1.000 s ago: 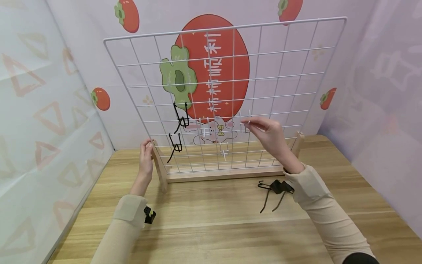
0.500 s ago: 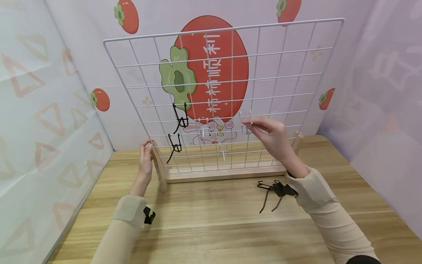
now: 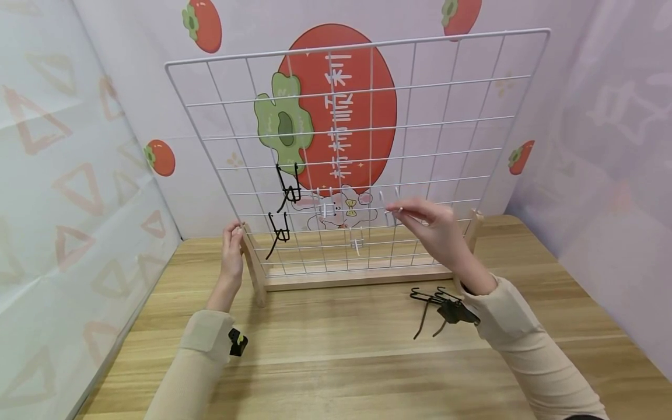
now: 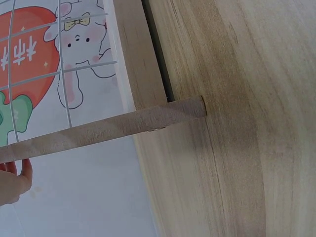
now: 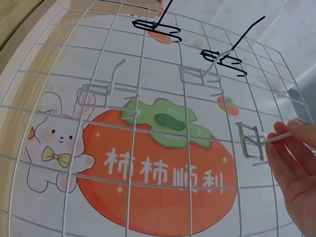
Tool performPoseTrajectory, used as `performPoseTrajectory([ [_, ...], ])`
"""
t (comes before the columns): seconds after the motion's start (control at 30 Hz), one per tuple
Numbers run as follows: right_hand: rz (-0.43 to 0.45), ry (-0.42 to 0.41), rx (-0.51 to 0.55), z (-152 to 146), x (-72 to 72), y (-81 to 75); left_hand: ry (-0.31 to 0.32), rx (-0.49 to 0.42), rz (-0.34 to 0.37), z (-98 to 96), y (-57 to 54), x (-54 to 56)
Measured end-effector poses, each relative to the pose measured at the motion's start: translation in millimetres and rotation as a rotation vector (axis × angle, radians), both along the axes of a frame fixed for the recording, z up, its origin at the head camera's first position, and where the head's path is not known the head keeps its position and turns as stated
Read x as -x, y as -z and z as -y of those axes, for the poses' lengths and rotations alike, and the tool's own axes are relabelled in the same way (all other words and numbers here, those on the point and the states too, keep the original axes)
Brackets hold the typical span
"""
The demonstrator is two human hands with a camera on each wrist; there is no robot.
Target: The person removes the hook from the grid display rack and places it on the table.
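My right hand (image 3: 438,230) pinches the arm of a white wire hook (image 5: 252,140) between thumb and fingers. That hook lies against the white wire grid panel (image 3: 357,48), right of the middle in the head view; whether it is caught on a wire I cannot tell. My left hand (image 3: 231,251) grips the upper end of the left wooden leg (image 3: 254,268) of the stand, with its fingertips (image 4: 26,168) along the leg's side. Two other white hooks (image 3: 326,210) hang on the grid, with two black hooks (image 3: 290,192) to their left.
Loose black hooks (image 3: 423,318) lie on the wooden table (image 3: 325,361) below my right forearm, partly covered by the wrist camera (image 3: 458,313). A persimmon-printed backdrop (image 3: 430,64) stands behind the grid, and a pale side wall (image 3: 63,192) borders the table's left.
The white hook and my right hand have shifted a little downward along the grid. My left hand has stayed on the wooden leg.
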State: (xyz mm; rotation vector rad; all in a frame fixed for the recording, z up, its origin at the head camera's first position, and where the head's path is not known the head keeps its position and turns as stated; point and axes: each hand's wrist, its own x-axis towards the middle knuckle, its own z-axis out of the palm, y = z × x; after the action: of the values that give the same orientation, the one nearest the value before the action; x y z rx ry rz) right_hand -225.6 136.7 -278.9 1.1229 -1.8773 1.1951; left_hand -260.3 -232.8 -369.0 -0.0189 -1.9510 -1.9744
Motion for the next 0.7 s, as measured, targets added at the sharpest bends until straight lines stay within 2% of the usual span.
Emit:
performPoseTrajectory([
  [0.47, 0.070, -0.028, -0.013, -1.2, -4.6, 18.4, -0.004, -0.003, -0.024, 0.1, 2.6, 2.6],
  [0.7, 0.099, -0.044, -0.033, -1.5, -6.3, 27.9, 0.004, -0.006, -0.003, 0.2, 0.0, 1.6],
])
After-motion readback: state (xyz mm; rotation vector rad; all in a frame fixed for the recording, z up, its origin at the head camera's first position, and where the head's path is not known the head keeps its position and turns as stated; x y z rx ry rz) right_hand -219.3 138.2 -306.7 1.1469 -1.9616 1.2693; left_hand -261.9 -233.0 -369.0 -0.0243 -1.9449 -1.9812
